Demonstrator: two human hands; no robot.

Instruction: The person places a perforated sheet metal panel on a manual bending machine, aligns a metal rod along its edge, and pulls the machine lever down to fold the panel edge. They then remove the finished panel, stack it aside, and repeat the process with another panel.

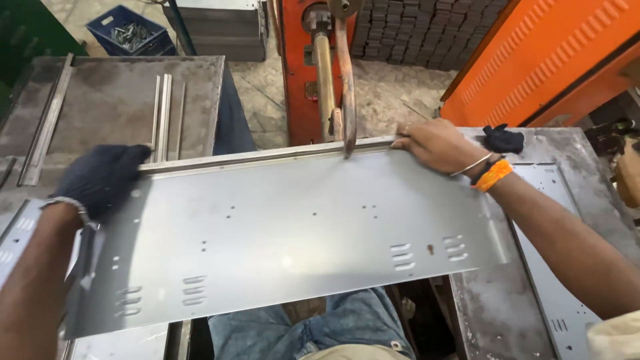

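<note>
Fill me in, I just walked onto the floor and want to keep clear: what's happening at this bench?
A person holds a long grey sheet-metal panel with punched slots and holes flat in front of an orange machine. The left hand, in a dark knitted glove, grips the panel's left end; the bare right hand presses a thin metal strip along the far edge. The machine's copper-coloured arm tip meets that edge between the two hands. More panels lie on the benches at either side.
</note>
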